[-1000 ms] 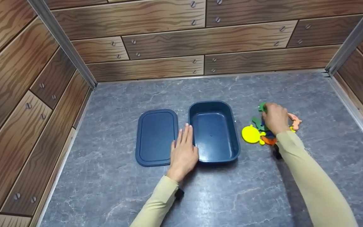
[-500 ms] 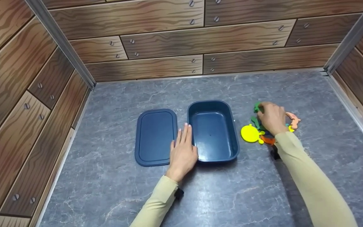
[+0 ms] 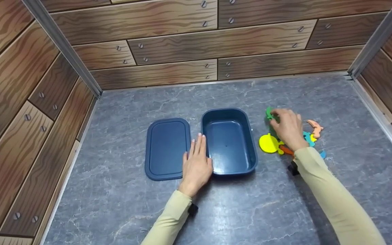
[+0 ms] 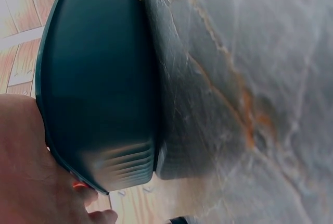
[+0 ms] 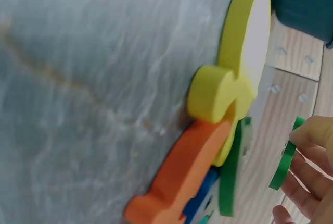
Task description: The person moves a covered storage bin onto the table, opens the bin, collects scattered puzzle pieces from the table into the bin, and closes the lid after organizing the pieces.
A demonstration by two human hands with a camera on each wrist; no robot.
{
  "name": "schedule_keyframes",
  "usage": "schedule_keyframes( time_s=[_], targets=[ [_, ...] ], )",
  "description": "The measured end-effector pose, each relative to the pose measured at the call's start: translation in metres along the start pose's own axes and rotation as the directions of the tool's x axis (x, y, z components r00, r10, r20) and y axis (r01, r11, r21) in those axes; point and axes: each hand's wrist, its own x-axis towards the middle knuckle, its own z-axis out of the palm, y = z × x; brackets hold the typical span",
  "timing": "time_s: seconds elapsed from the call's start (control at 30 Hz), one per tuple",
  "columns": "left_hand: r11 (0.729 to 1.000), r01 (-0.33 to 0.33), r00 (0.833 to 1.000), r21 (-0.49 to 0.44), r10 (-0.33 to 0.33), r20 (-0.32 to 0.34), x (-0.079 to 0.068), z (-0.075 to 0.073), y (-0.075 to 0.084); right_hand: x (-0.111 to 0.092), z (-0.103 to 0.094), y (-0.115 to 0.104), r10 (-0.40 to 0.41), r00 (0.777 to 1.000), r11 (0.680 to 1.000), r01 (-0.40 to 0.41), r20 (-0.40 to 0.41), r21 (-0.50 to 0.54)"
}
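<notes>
A dark blue lidless container [image 3: 226,144] stands mid-table. Against its left rim rests my left hand [image 3: 197,168], fingers straight; the left wrist view shows the hand [image 4: 28,166] over that rim. My right hand [image 3: 288,127] pinches a flat green cut-out piece [image 3: 269,113] between thumb and fingers, raised above the other pieces. In the right wrist view this green piece [image 5: 287,157] is edge-on, so its shape is unclear. Below lie a yellow turtle-shaped piece [image 3: 268,143], an orange piece [image 3: 286,150] and a second green piece [image 5: 231,177].
The matching blue lid [image 3: 167,149] lies flat left of the container. Peach [image 3: 315,128], teal [image 3: 308,139] and blue [image 3: 323,154] pieces lie beside the right wrist. Wood-patterned walls [image 3: 175,52] enclose the grey marbled table [image 3: 114,204].
My right hand has lifted the green piece from the pile and moved slightly left toward the container, uncovering the teal and blue pieces. The left hand stays at the rim.
</notes>
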Motion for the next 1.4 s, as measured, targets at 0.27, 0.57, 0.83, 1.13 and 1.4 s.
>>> schedule_keyframes(
  time_s=[0.27, 0.57, 0.83, 1.13, 1.4],
  targets=[
    [1.0, -0.005, 1.0, -0.002, 0.005, -0.004, -0.001, -0.001, 0.0, -0.009, -0.004, -0.016, -0.04, 0.998, 0.998, 0.042, -0.051, 0.044],
    [1.0, -0.006, 1.0, -0.022, 0.005, -0.012, 0.0, -0.001, 0.0, -0.017, -0.011, -0.033, -0.106, 0.99, 0.99, 0.113, -0.09, 0.081],
    [1.0, -0.01, 1.0, -0.023, 0.01, -0.02, -0.001, 0.0, 0.0, -0.026, -0.012, -0.051, -0.188, 0.976, 0.977, 0.197, -0.108, 0.081],
    [1.0, -0.01, 1.0, -0.023, 0.01, -0.018, -0.001, 0.0, 0.0, -0.032, -0.014, -0.077, -0.297, 0.945, 0.943, 0.313, -0.139, 0.111],
    [1.0, -0.023, 0.999, -0.015, 0.022, -0.027, -0.002, -0.001, 0.0, -0.041, -0.011, -0.098, -0.351, 0.929, 0.925, 0.364, -0.12, 0.107]
  ],
)
